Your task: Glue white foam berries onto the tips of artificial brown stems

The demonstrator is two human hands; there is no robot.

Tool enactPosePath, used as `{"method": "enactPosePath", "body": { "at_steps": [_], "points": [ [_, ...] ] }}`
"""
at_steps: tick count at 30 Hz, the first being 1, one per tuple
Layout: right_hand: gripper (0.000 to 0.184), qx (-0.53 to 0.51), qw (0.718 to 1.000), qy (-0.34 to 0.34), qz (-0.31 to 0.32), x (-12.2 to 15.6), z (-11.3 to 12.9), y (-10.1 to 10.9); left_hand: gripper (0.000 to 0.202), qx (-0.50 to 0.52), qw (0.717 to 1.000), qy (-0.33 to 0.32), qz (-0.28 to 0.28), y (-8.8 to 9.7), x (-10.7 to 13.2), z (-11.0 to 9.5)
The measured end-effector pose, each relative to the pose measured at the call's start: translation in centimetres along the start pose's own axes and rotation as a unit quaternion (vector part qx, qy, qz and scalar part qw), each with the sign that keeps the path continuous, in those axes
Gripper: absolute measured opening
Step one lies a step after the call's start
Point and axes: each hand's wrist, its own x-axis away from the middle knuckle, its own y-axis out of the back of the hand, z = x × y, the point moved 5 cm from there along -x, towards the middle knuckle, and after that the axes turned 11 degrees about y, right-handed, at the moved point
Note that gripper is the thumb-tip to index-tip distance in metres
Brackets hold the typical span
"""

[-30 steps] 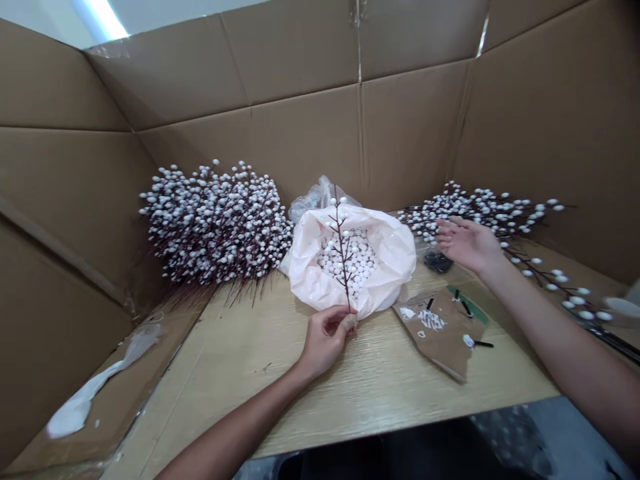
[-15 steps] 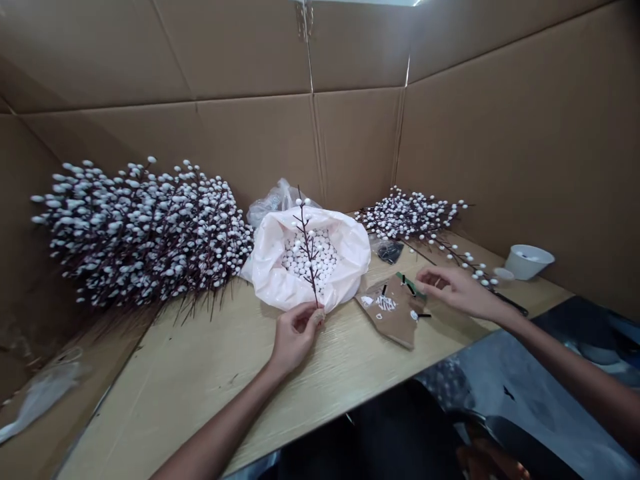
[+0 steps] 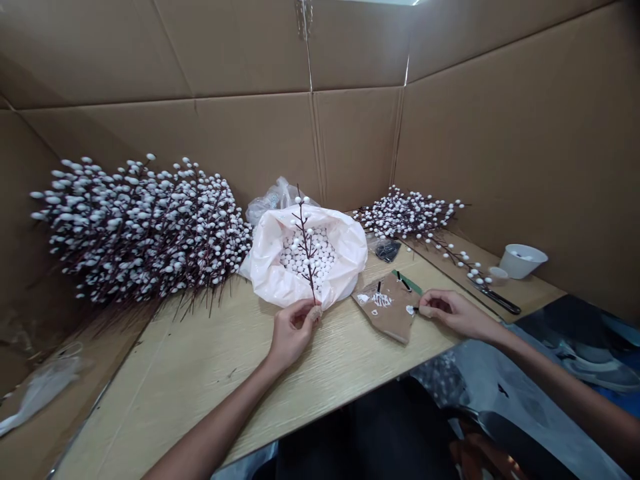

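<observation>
I kept the left hand (image 3: 293, 333) pinching a thin brown white-berried stem (image 3: 306, 247); the right hand (image 3: 453, 313), fingers spread before, had pinched together at a torn brown cardboard scrap (image 3: 386, 310).

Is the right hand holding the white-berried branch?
No, the left hand holds the branch; the right hand is at the cardboard scrap.

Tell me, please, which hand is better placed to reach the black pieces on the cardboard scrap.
Probably the right hand: its fingertips are at the edge of the cardboard scrap. The left hand holds the branch by its stem, beside the plastic bag.
</observation>
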Motion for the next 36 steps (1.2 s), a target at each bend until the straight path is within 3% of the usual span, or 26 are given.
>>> {"method": "enactPosePath", "body": {
  "at_steps": [4, 11, 14, 16, 20, 24, 27, 29, 33, 36],
  "points": [
    [0.037, -0.182, 0.982, -0.058, -0.001, 0.1, 0.8, 0.9, 0.026, -0.004, 1.000, 0.001, -0.005, 0.0, 0.0, -0.1],
    [0.025, -0.473, 0.877, -0.083, 0.017, -0.4, 3.0, 1.0, 0.028, -0.012, 1.000, 0.003, -0.009, 0.1, 0.0, -0.3],
    [0.023, -0.541, 0.836, -0.087, 0.039, -0.6, 4.2, 0.3, 0.028, -0.013, 1.000, 0.004, -0.008, 0.1, 0.1, -0.2],
    [0.023, -0.557, 0.825, -0.087, 0.044, -0.6, 5.0, -0.1, 0.028, -0.011, 1.000, 0.005, -0.007, 0.1, 0.1, -0.3],
    [0.024, -0.530, 0.844, -0.081, 0.021, -0.5, 6.4, -0.4, 0.026, -0.013, 1.000, 0.002, -0.011, 0.1, 0.1, -0.5],
    [0.032, -0.426, 0.903, -0.056, -0.026, -0.4, 7.8, -0.2, 0.022, -0.012, 1.000, -0.009, -0.019, 0.0, 0.4, -0.8],
    [0.035, -0.307, 0.950, 0.004, -0.055, -1.6, 9.6, -0.3, 0.021, 0.003, 1.000, -0.005, -0.019, -0.1, 0.6, -0.8],
    [0.031, -0.249, 0.963, 0.062, -0.083, -3.3, 11.0, -0.8, 0.021, 0.018, 1.000, 0.004, -0.013, -0.2, 0.6, -0.7],
    [0.019, -0.182, 0.943, 0.226, -0.164, -7.6, 14.4, -2.4, 0.022, 0.035, 0.999, 0.012, -0.005, -0.3, 0.7, -0.4],
    [0.004, -0.096, 0.888, 0.391, -0.223, -9.3, 17.3, -3.9, 0.023, 0.046, 0.999, 0.023, -0.009, -0.2, 0.8, -0.1]
  ]
}}
